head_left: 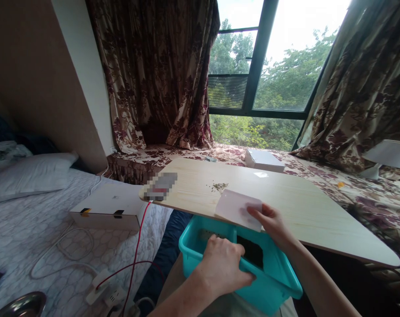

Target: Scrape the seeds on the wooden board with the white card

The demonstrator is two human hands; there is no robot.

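A teal plastic bin [200,223] with a divider sits below the table's near edge. Dark material [251,251] lies in one of its compartments; small bits show in the left one. My left hand [222,264] wraps over the bin's near rim, thumb outside and fingertips partly hidden inside. Pinched in my right hand [274,220] is a thin, whitish, translucent sheet [231,204], tilted at the table's edge above the bin. Just beyond the sheet, a small scatter of brownish-green grains [219,187] rests on the light wood table [295,198].
A pixelated, phone-like device [160,187] with a red cable [140,237] lies at the table's left end. White boxes stand on the bed [110,202] and windowsill [264,159]. A power strip [104,290], metal bowl [20,306] and lamp [387,154] are around.
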